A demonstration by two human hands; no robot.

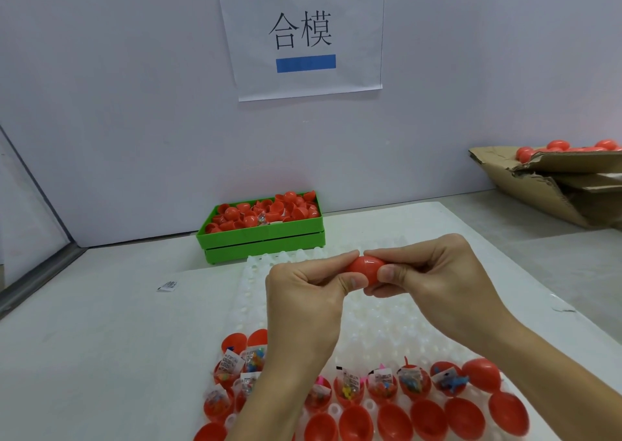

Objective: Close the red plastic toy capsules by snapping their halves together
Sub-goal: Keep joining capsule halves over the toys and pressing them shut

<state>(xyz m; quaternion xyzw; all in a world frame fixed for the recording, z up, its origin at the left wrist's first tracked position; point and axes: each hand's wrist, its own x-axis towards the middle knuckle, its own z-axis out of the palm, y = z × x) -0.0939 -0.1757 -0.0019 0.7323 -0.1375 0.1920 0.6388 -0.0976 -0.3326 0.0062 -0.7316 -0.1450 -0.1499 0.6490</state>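
Above the filled red halves (380,388) waiting in the white tray (387,319), your left hand (303,297) and right hand (434,272) pinch one red capsule (365,269) end to end; judging by this, squeeze until it snaps

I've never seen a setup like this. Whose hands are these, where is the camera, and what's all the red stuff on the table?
There is no machine: a person wears a camera on the head, looking forward and down at their own two hands. The left hand and right hand grip one red capsule from either end, over a white bumpy tray. Near the bottom, open capsule halves hold small bagged toys, with empty halves in front. Behind sits a green crate of red halves, a cardboard box with capsules at right, and a paper sign on the wall.
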